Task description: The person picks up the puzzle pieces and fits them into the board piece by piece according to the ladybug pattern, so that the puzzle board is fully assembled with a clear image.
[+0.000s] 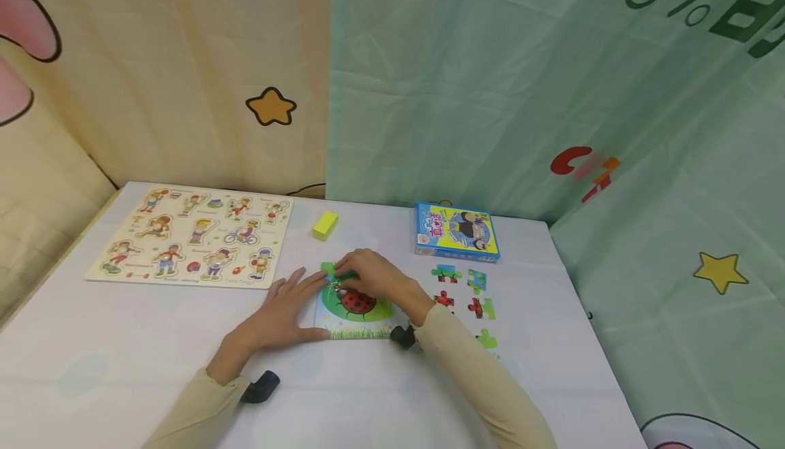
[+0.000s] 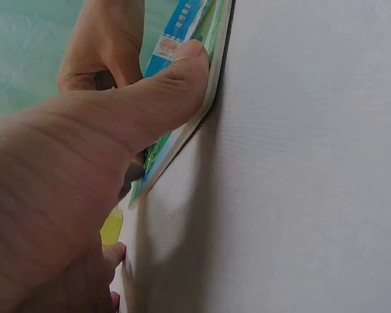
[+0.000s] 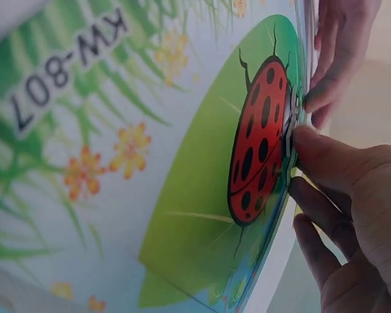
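Note:
A ladybug puzzle board (image 1: pixel 358 333) lies on the white table, its red ladybug (image 3: pixel 257 147) printed on a green leaf. My left hand (image 1: pixel 276 319) rests along the board's left side with fingers extended; its thumb (image 2: pixel 182 72) lies on the board's lower edge. Reaching over the board's top left, my right hand (image 1: pixel 374 275) pinches a small puzzle piece (image 3: pixel 292 127) between thumb and fingers, near the ladybug's head. A green puzzle piece (image 1: pixel 328 270) shows at the left fingertips. Several loose puzzle pieces (image 1: pixel 446 272) lie right of the board.
At the back left lies a wooden board (image 1: pixel 202 231) with sports figures. A yellow block (image 1: pixel 325 225) stands behind the puzzle, and a blue and yellow box (image 1: pixel 457 232) sits at the back right. Printed curtains (image 1: pixel 429 95) hang behind the table.

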A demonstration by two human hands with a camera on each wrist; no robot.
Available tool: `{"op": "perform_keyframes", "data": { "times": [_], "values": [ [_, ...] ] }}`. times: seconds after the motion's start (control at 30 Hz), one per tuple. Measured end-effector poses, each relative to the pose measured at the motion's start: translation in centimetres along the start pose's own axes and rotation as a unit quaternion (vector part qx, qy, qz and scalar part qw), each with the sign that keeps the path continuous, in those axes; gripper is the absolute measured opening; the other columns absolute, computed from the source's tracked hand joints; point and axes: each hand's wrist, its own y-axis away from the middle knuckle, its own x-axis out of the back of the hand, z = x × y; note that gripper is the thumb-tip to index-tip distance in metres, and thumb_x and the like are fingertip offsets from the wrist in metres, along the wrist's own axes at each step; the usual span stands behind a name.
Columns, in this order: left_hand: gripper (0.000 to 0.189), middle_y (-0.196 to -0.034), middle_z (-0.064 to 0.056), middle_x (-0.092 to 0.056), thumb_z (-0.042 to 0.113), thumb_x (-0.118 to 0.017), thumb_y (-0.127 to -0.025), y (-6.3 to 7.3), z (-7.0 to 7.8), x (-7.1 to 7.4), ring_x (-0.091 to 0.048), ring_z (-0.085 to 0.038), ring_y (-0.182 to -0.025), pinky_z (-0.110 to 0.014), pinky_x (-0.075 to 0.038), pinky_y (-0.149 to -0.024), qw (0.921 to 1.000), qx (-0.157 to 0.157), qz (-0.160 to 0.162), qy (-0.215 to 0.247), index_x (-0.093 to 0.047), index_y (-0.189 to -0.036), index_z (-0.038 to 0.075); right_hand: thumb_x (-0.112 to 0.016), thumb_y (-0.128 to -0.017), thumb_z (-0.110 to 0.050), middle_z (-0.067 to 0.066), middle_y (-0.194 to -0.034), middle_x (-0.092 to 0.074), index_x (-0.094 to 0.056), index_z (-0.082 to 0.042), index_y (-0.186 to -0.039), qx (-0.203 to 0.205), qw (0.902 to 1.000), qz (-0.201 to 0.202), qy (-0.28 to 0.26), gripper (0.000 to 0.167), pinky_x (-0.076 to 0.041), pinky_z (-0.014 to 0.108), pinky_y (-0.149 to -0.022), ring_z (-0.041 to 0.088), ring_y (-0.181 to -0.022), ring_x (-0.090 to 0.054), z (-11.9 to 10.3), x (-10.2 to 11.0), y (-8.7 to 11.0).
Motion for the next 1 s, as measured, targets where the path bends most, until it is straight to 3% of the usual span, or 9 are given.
{"op": "perform_keyframes", "data": {
  "times": [0.3,0.47,0.67,1.0],
  "values": [
    [0.094,-0.165,-0.008,-0.028,0.055,-0.077,-0.080,-0.2,-0.2,-0.2,-0.007,-0.046,-0.152,-0.068,-0.004,-0.118,0.9999,0.003,-0.010,0.010,-0.036,-0.156,0.017,-0.066,-0.098,-0.019,-0.001,-0.139,-0.062,-0.070,-0.016,-0.127,0.008,0.9998,-0.007,-0.016,0.030,-0.041,0.035,-0.116,0.017,-0.134,-0.053,0.3,0.0,0.4],
    [0.095,-0.166,-0.006,-0.026,0.055,-0.077,-0.080,-0.3,-0.3,-0.3,-0.005,-0.045,-0.153,-0.068,-0.002,-0.119,0.9997,0.003,-0.015,0.018,-0.034,-0.157,0.018,-0.065,-0.098,-0.020,0.000,-0.139,-0.062,-0.069,-0.015,-0.129,0.010,0.9986,-0.005,-0.051,0.031,-0.042,0.033,-0.116,0.016,-0.133,-0.054,1.2,0.3,1.2],
    [0.096,-0.165,-0.009,-0.029,0.049,-0.082,-0.078,0.0,-0.4,0.2,-0.005,-0.047,-0.152,-0.069,-0.001,-0.118,0.9993,0.000,-0.013,0.035,-0.037,-0.155,0.016,-0.068,-0.097,-0.016,0.007,-0.135,-0.065,-0.068,-0.008,-0.128,0.006,0.9948,0.032,-0.097,0.033,-0.046,0.037,-0.112,0.023,-0.130,-0.058,3.2,1.1,3.3],
    [0.098,-0.165,-0.008,-0.029,0.049,-0.083,-0.075,-0.4,-0.8,-0.1,-0.004,-0.046,-0.153,-0.067,0.000,-0.119,0.9992,-0.008,-0.009,0.039,-0.038,-0.155,0.016,-0.069,-0.095,-0.016,0.011,-0.133,-0.065,-0.068,-0.005,-0.126,-0.029,0.9906,0.069,-0.114,0.032,-0.047,0.046,-0.110,0.029,-0.129,-0.057,7.1,2.5,7.7]
  ]
}}
